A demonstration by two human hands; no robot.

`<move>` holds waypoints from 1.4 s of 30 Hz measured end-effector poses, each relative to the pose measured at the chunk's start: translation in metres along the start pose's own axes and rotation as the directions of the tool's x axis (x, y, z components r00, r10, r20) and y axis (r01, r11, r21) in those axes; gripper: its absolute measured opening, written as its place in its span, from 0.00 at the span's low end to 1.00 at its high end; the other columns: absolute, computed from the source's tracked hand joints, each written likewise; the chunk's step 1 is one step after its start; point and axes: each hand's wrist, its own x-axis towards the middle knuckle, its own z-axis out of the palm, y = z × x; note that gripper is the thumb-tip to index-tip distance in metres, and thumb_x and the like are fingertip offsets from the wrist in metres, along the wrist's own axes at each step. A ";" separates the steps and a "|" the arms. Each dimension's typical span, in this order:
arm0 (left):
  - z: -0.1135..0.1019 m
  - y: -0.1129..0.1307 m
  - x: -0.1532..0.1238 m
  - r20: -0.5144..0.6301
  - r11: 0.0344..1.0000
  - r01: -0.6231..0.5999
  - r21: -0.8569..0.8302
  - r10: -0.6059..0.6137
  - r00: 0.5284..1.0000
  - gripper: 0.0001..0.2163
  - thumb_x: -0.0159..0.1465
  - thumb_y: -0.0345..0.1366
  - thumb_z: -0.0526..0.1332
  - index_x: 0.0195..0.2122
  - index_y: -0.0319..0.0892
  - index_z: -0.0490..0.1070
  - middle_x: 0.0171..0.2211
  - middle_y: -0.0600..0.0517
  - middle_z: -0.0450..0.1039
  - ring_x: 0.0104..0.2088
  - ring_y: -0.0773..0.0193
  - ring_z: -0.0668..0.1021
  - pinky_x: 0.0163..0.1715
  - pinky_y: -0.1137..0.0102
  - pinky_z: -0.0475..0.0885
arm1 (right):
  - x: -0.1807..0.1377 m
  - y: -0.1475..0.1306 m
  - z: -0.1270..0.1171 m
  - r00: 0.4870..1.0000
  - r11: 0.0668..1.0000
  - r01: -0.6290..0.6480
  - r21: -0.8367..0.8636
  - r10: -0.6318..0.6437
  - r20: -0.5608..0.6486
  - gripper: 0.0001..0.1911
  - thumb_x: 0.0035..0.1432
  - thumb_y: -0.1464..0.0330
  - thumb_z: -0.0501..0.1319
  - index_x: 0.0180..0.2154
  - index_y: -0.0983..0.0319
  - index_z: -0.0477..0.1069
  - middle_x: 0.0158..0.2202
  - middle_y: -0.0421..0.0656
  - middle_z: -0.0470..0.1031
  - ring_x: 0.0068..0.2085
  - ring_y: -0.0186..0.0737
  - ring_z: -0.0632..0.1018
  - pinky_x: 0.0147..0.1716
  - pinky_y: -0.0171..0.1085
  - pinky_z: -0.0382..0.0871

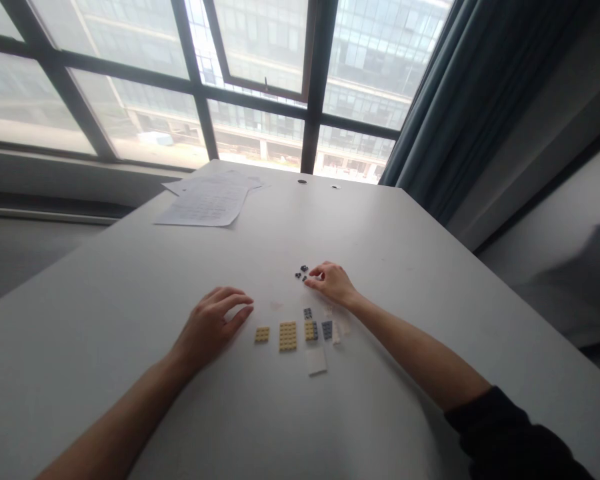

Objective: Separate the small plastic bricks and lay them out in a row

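My right hand point(331, 283) reaches over to a small group of black pieces point(304, 268). Its thumb and index finger are apart, with one small dark piece point(305, 279) right at their tips; whether they touch it I cannot tell. To the left, my left hand point(220, 317) rests on the table, fingers loosely stretched and holding nothing. Closest to it lies a small tan building plate point(262, 335). Beside that are a larger tan plate point(287, 337), a tan-and-grey studded piece point(309, 331), a grey plate point(327, 329) and a small dark grey studded piece point(307, 313).
A white flat tile point(317, 362) lies nearest me on the white table point(205, 420). Whitish pieces point(337, 333) sit right of the grey plate, and faint pale pieces point(277, 305) lie farther back. Printed papers point(205, 200) cover the far left, before the window.
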 end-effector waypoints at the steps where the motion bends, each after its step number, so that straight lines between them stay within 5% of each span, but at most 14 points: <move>1: 0.001 0.000 0.003 0.010 0.999 0.038 -0.001 -0.038 0.999 0.12 0.63 0.45 0.56 0.36 0.44 0.75 0.38 0.49 0.76 0.41 0.58 0.75 0.45 0.65 0.70 | 0.004 -0.003 0.004 1.000 1.000 -0.004 -0.005 0.004 -0.007 0.09 0.52 0.64 0.66 0.35 0.61 0.78 0.36 0.45 0.75 0.36 0.39 0.75 0.41 0.38 0.67; 9: 0.026 0.021 0.060 0.211 0.985 0.155 0.080 -0.169 0.963 0.13 0.60 0.41 0.58 0.44 0.46 0.75 0.40 0.50 0.76 0.40 0.59 0.76 0.43 0.65 0.70 | 0.009 -0.001 0.007 0.999 0.999 0.051 0.013 -0.052 0.018 0.05 0.50 0.71 0.65 0.32 0.60 0.77 0.33 0.41 0.77 0.32 0.35 0.74 0.36 0.34 0.66; 16: 0.063 0.035 0.096 0.242 0.980 0.137 0.146 -0.170 0.955 0.14 0.60 0.38 0.56 0.44 0.46 0.76 0.40 0.49 0.75 0.40 0.58 0.76 0.42 0.66 0.69 | -0.009 0.012 -0.004 0.981 0.981 0.194 0.026 -0.194 0.022 0.08 0.52 0.76 0.61 0.33 0.61 0.76 0.30 0.39 0.78 0.30 0.33 0.75 0.35 0.32 0.67; 25: 0.062 0.047 0.092 0.242 0.974 0.117 0.194 -0.163 0.956 0.11 0.61 0.41 0.55 0.32 0.43 0.76 0.36 0.46 0.74 0.40 0.54 0.75 0.41 0.62 0.69 | -0.015 0.026 -0.009 0.919 0.921 0.390 -0.013 -0.388 0.068 0.10 0.55 0.78 0.60 0.34 0.59 0.77 0.37 0.43 0.79 0.41 0.38 0.75 0.46 0.37 0.66; 28: 0.059 0.049 0.088 0.286 0.985 0.062 0.158 -0.106 0.952 0.10 0.61 0.41 0.56 0.32 0.45 0.76 0.35 0.48 0.75 0.40 0.56 0.75 0.41 0.63 0.69 | -0.017 0.026 -0.010 0.938 0.938 0.347 -0.005 -0.347 0.023 0.12 0.53 0.79 0.60 0.35 0.60 0.77 0.36 0.42 0.78 0.41 0.38 0.75 0.46 0.37 0.66; 33: 0.061 0.039 0.089 0.318 0.993 0.017 0.114 -0.053 0.947 0.16 0.61 0.32 0.54 0.47 0.49 0.74 0.42 0.50 0.74 0.43 0.59 0.74 0.45 0.65 0.68 | -0.018 0.016 -0.012 0.979 0.979 0.196 0.061 -0.199 0.045 0.11 0.53 0.74 0.62 0.39 0.60 0.77 0.35 0.41 0.75 0.31 0.33 0.73 0.39 0.34 0.68; 42: 0.060 0.036 0.088 0.307 0.993 0.032 0.115 -0.066 0.949 0.11 0.60 0.37 0.56 0.38 0.48 0.77 0.38 0.50 0.74 0.41 0.57 0.74 0.44 0.65 0.68 | -0.014 0.013 -0.009 0.968 0.970 0.221 0.101 -0.231 0.102 0.07 0.51 0.76 0.63 0.32 0.61 0.76 0.32 0.39 0.73 0.30 0.31 0.72 0.35 0.32 0.67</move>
